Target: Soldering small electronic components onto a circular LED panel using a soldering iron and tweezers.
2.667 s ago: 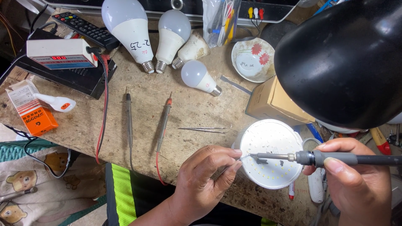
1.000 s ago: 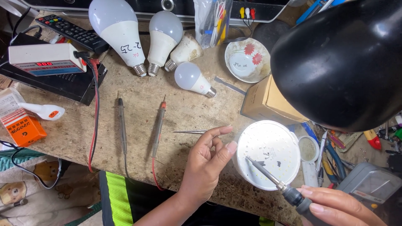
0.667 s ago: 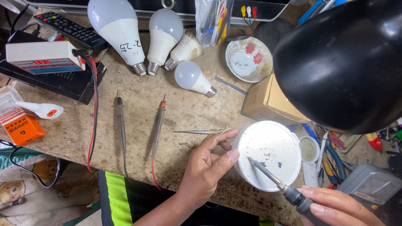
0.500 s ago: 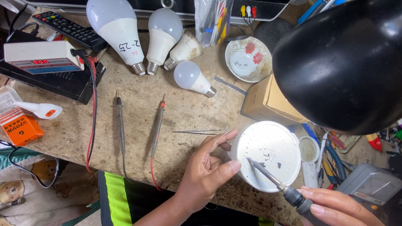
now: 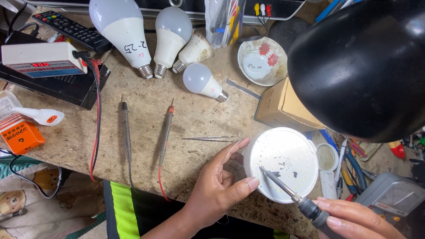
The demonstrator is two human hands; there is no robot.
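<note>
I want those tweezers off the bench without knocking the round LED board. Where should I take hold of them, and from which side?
Pinch the tweezers at mid-length, across the two thin arms, coming straight down from above. They lie flat on bare benchtop, lengthwise left to right. Their right end lies close to the left hand and the LED board, so favour the left half, probably the safest spot.

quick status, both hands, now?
Left hand: open, thumb and fingers against the round white LED board.
Right hand: closed on the soldering iron.
</note>
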